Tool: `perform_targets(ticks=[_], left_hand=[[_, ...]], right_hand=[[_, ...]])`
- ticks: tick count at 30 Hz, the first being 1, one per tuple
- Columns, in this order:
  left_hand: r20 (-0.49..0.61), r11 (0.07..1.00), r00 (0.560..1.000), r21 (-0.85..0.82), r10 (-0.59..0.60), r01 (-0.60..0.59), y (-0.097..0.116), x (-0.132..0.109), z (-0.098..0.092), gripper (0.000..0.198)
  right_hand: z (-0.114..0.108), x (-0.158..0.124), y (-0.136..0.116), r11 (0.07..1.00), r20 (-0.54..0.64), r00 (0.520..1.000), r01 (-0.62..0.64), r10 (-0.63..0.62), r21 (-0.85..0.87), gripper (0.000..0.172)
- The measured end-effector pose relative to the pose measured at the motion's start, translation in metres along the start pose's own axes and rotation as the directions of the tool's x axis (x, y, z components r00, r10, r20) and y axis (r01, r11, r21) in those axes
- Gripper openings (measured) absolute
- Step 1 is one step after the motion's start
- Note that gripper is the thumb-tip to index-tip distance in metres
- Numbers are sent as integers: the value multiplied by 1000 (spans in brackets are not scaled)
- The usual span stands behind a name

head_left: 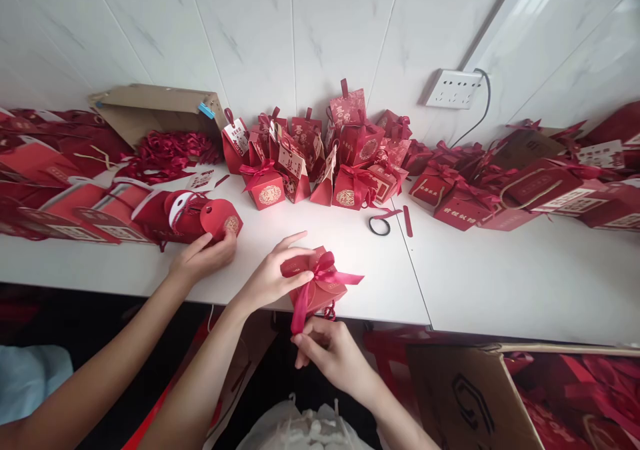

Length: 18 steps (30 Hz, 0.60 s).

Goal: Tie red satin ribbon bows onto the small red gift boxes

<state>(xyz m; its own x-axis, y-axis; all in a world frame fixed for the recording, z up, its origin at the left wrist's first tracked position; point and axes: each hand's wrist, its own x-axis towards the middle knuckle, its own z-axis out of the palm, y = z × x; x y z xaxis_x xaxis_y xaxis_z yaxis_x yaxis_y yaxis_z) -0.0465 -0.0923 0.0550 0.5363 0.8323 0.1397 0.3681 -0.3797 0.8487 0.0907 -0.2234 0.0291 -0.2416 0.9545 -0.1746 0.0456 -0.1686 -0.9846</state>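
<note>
In front of me at the table's near edge sits a small red gift box (327,295) with a crimson ribbon bow (327,268) on top. My left hand (273,271) comes over it from the left, thumb and index finger closing at the bow's left side, the other fingers stretched out. The left loop is partly hidden behind those fingers. Below, my right hand (327,350) pinches the end of the ribbon's hanging tail (300,309) between thumb and fingers. A dark red tassel (329,311) shows at the box's near side.
A co-worker's hand (213,258) touches a red box (227,222) on the left. Finished boxes (267,190) crowd the back. A black ring (379,226) lies near ribbon scraps. Cardboard boxes stand back left (160,100) and front right (465,397). A power strip (453,89) hangs on the wall.
</note>
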Motion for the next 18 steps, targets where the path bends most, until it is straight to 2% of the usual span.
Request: perform_targets(ticks=[3, 4, 6, 8, 9, 10, 11, 15, 18], left_hand=[[-244, 997, 967, -11, -71, 71, -4, -13, -3, 27], [-316, 994, 942, -11, -110, 113, -4, -18, -4, 23], [-372, 979, 908, -12, -194, 205, -4, -28, -5, 23], [-305, 957, 911, -12, -279, 289, -2, -35, -4, 35], [-244, 948, 919, -11, -310, 317, -1, -37, -3, 40], [-195, 940, 921, -14, -337, 341, 1, -38, -1, 43], [-165, 935, 921, -24, -353, 354, 2, -38, 1, 44], [-157, 935, 924, -135, -348, 328, 7, -34, 9, 38], [-191, 920, 917, -255, -350, 298, 9, -32, 13, 36]], right_hand=[[-35, -16, -17, 973, 73, 997, 10, 7, -232, 35], [-48, -19, -23, 962, 35, 999, -2, 12, -272, 37], [-68, -17, -35, 940, -162, 986, -30, -27, -341, 45], [-79, -2, -44, 896, -376, 915, -38, -146, -442, 49], [-81, 10, -47, 866, -441, 872, -41, -212, -498, 49], [-81, 22, -50, 838, -473, 842, -48, -259, -544, 49], [-80, 35, -51, 813, -482, 831, -64, -277, -578, 49], [-71, 70, -51, 774, -456, 868, -146, -198, -616, 53], [-67, 72, -47, 829, -413, 896, -104, -161, -550, 48]])
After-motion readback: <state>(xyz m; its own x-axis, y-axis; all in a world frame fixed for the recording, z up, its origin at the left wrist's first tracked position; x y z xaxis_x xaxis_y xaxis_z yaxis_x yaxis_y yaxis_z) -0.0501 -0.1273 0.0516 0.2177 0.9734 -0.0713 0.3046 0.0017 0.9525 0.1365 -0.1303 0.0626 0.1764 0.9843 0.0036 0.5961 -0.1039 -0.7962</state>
